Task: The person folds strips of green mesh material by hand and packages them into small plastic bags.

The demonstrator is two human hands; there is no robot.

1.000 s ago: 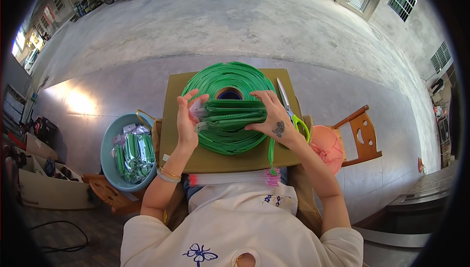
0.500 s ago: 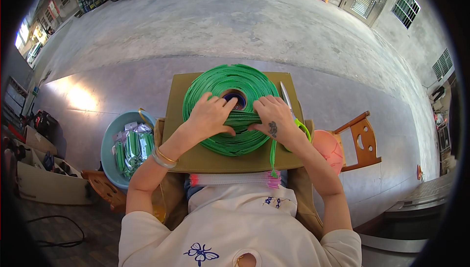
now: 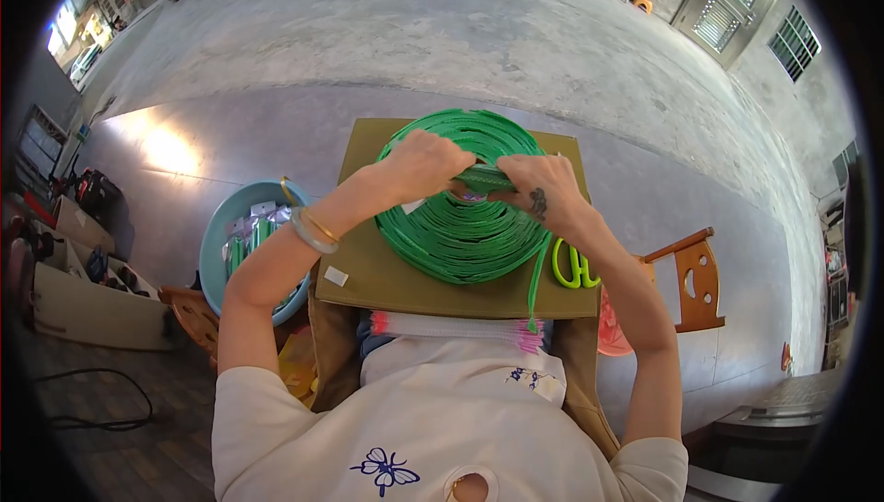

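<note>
A big roll of green strip (image 3: 465, 261), which looks like zipper tape, lies flat on a brown board (image 3: 410, 296) in front of me. Over its centre my left hand (image 3: 425, 161) and my right hand (image 3: 545, 189) face each other. Both are closed on a short stretch of the green strip (image 3: 486, 180) between them, which partly covers the roll's core. One loose tail of strip (image 3: 534, 295) hangs over the board's near edge. Yellow-green scissors (image 3: 575, 267) lie right of the roll, partly behind my right wrist. A small white label (image 3: 336, 275) is on the board at left.
Left of the board stands a blue basin (image 3: 214, 239) with clear packets of green material. Clear plastic sleeves with pink ends (image 3: 451, 325) lie on my lap. A wooden chair (image 3: 697, 281) and a pink-red basin (image 3: 612, 327) are at right.
Both hands have risen off the roll, lifting the stretch of green strip, and their fingers have closed around it. The camera view has shifted slightly, and white labels now show at left.
</note>
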